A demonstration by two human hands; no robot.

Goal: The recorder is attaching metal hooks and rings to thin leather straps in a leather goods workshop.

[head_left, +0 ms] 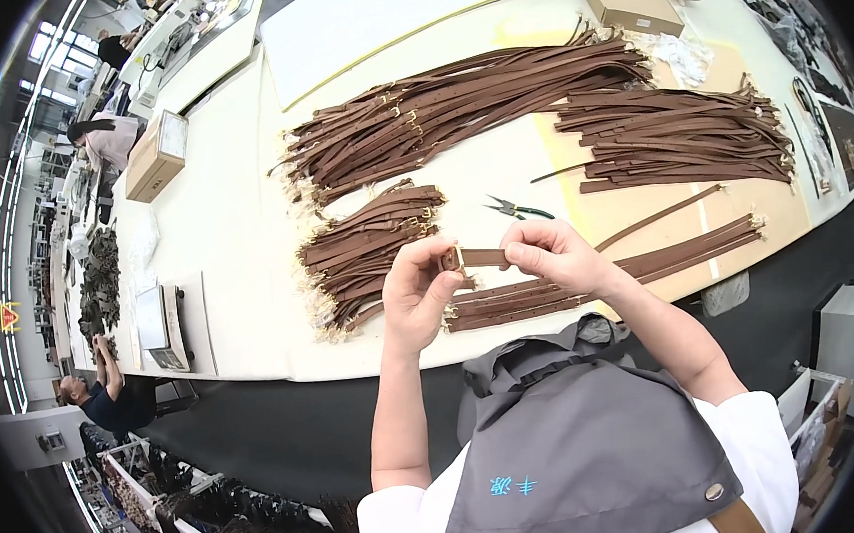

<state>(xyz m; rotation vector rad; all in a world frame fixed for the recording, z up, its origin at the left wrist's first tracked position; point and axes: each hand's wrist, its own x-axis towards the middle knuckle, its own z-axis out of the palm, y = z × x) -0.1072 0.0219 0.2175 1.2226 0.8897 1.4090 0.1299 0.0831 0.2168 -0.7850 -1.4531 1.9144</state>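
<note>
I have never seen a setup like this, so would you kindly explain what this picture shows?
There is no machine here: these are a person's own bare hands, seen from above by a wide fisheye camera worn on the head, so straight edges look bent. The left hand and right hand hold a brown strap between them, with a gold-coloured buckle at the left hand. On the pale table lie bundles of brown straps, pliers just beyond the hands, and a cardboard box farther back.

Two blue characters stand on the grey apron; the orange sign seems too small to read.
</note>
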